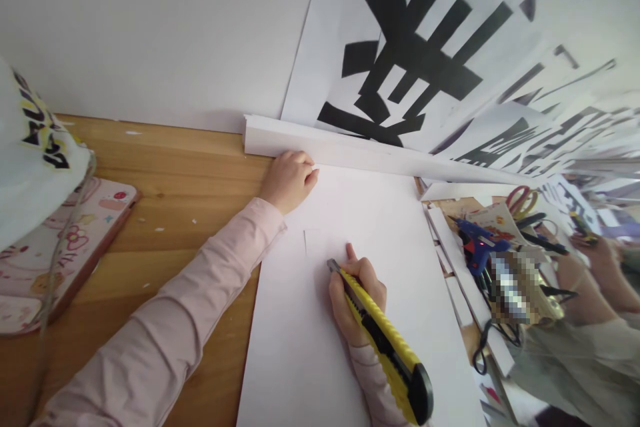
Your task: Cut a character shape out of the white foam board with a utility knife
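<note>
white sheet (400,227) lay flat on wooden desk (165,210). right hand (357,290) over sheet, fingers wrapped round yellow utility knife (383,337). left hand (291,181) at sheet's far left corner, fingers curled together. blue glue gun (480,243) right of sheet.

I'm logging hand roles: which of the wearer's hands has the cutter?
The right hand, wrapped around the yellow cutter. The left hand shows no tool and rests at the far left corner of the white sheet.
</note>
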`<action>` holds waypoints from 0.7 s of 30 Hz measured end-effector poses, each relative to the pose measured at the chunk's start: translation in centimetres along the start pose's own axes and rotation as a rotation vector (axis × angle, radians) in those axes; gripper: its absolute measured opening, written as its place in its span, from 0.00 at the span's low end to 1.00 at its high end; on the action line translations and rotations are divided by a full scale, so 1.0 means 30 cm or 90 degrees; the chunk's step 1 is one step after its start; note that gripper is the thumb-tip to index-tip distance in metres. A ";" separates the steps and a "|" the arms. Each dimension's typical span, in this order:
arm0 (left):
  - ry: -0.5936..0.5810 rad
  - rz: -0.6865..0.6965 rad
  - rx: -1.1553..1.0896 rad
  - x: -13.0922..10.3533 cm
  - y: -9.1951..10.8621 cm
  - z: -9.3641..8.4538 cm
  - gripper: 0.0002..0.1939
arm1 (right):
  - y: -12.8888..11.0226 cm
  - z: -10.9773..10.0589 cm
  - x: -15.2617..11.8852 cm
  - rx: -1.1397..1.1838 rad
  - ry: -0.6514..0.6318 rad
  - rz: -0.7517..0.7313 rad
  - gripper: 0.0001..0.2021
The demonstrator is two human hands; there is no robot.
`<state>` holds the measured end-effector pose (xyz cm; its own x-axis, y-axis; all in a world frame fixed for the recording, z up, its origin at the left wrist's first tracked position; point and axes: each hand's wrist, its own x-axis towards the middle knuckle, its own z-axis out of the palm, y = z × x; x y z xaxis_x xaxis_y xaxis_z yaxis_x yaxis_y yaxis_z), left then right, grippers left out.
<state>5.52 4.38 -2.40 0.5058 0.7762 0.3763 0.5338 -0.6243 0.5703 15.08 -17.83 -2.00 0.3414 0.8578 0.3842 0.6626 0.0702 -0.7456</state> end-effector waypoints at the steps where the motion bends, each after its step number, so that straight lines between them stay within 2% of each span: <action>1: 0.000 0.000 -0.001 0.000 -0.001 0.001 0.16 | -0.003 0.000 -0.001 0.007 0.002 0.001 0.10; 7: 0.003 0.000 -0.011 0.001 -0.008 0.002 0.16 | -0.010 -0.004 -0.006 0.087 0.024 0.058 0.08; 10: 0.001 0.007 -0.005 0.001 -0.010 0.002 0.16 | -0.001 -0.007 -0.004 0.193 0.116 0.136 0.07; 13: -0.001 0.016 0.001 -0.002 -0.007 -0.001 0.14 | 0.016 -0.010 0.012 0.307 0.185 0.257 0.13; 16: -0.015 0.025 0.024 -0.011 0.006 -0.010 0.08 | 0.047 -0.028 0.056 0.386 0.139 0.321 0.16; 21: -0.038 0.014 0.081 -0.026 0.037 -0.021 0.13 | 0.104 -0.108 0.215 0.423 -0.025 0.277 0.26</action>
<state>5.30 3.13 -1.60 0.5555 0.7579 0.3421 0.6019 -0.6504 0.4634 21.51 -13.74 -0.09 0.4464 0.8945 -0.0262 -0.0658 0.0036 -0.9978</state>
